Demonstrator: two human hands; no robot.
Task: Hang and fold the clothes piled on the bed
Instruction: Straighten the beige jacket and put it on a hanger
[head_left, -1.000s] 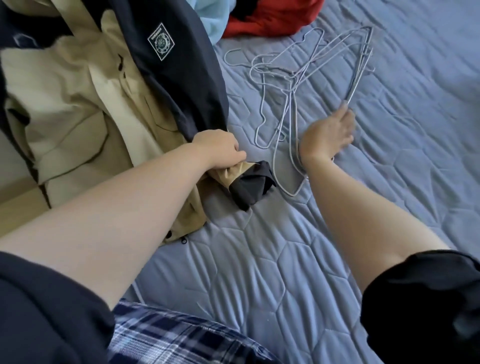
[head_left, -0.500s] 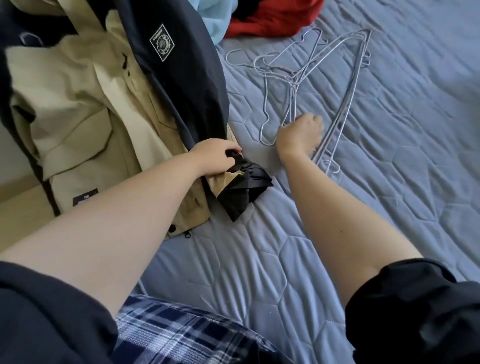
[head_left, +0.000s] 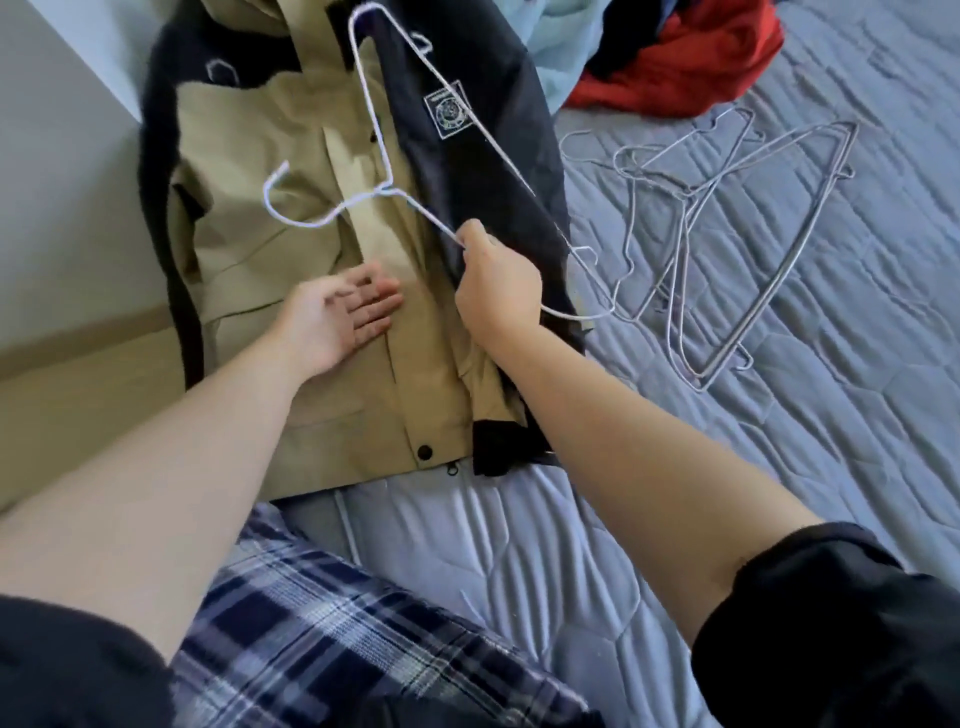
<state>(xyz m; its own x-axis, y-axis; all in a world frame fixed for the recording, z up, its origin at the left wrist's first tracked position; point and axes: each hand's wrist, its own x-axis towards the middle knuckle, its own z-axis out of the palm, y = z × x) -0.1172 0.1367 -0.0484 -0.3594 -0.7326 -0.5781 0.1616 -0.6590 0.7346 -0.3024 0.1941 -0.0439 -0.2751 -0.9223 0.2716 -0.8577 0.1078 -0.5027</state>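
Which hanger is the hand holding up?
The white hanger, pinched by the right hand above the beige and navy jacket. The other hangers are grey and lie tangled on the blue quilt, untouched.

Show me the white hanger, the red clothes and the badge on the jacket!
white hanger (head_left: 383, 189): head view, on the twisted neck below its hook.
red clothes (head_left: 691, 62): head view, on the middle of the crumpled heap.
badge (head_left: 448, 110): head view, on its round emblem.

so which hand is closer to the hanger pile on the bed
Right. The right hand, gripping a white hanger, is just left of the pile; the left hand lies further left on the jacket.
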